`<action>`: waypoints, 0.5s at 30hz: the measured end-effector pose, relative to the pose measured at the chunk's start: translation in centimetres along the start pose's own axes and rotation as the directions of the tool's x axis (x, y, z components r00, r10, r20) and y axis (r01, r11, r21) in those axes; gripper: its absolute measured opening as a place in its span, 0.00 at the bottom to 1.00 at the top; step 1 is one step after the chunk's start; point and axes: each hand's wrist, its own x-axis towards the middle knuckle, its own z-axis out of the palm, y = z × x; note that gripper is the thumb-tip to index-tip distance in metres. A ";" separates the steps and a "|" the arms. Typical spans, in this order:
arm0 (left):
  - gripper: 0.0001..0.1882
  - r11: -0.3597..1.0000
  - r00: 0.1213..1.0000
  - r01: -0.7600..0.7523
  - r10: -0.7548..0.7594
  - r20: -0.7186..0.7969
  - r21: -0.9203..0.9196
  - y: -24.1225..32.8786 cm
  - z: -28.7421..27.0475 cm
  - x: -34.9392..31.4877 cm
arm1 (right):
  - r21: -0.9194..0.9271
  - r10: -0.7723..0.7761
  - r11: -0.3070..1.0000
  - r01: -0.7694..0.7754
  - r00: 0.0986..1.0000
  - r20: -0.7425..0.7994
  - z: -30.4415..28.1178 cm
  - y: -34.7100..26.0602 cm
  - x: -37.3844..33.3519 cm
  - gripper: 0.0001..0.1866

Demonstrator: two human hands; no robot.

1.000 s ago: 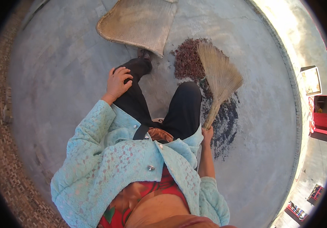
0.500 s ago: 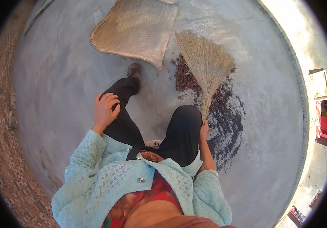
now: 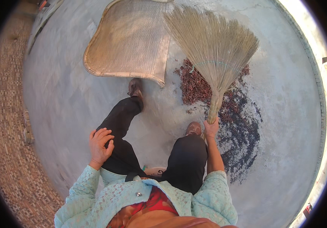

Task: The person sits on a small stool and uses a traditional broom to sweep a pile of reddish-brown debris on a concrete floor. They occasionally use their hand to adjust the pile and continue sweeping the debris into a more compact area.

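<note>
My right hand (image 3: 211, 128) is wrapped round the bound handle of a straw broom (image 3: 216, 49). The broom's wide fan of bristles points away from me, over a heap of reddish-brown dried bits (image 3: 194, 86); it hides part of that heap. Dark, fine grains (image 3: 243, 133) lie scattered over the floor to the right of the broom handle. My left hand (image 3: 101, 146) rests on my left thigh, holding nothing, its fingers stretched and slightly apart. Ahead of my left foot lies a flat woven winnowing tray (image 3: 129, 41) with a pale rim.
Smooth grey concrete (image 3: 60, 98) makes up the floor. A brick-patterned strip (image 3: 3, 125) curves along the left side, and a raised edge (image 3: 320, 91) runs along the right. Something pale with dark marks (image 3: 155, 171) shows between my legs.
The broom has come up from the floor, looking larger, with my right hand moved forward along with it. My right shoe now shows. My left hand stays on the thigh.
</note>
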 end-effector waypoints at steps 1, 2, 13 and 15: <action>0.06 1.000 1.000 -0.004 0.004 0.005 0.000 0.2 0.2 0.4 | -0.072 0.079 0.995 -0.075 0.996 0.044 0.8 2.5 0.6 0.22; 0.07 1.000 1.000 -0.006 0.006 0.018 -0.003 0.3 0.4 0.9 | -0.147 0.160 0.978 -0.147 0.984 0.077 1.0 5.3 0.9 0.22; 0.08 1.000 0.998 -0.002 0.000 0.065 0.030 0.5 -0.3 1.6 | 0.030 0.200 0.978 -0.205 0.971 0.132 -1.5 6.9 -1.7 0.24; 0.08 0.999 0.998 -0.011 0.009 0.064 0.030 0.7 -0.1 2.0 | 0.094 0.172 0.979 -0.179 0.982 0.079 -1.1 7.3 -1.3 0.24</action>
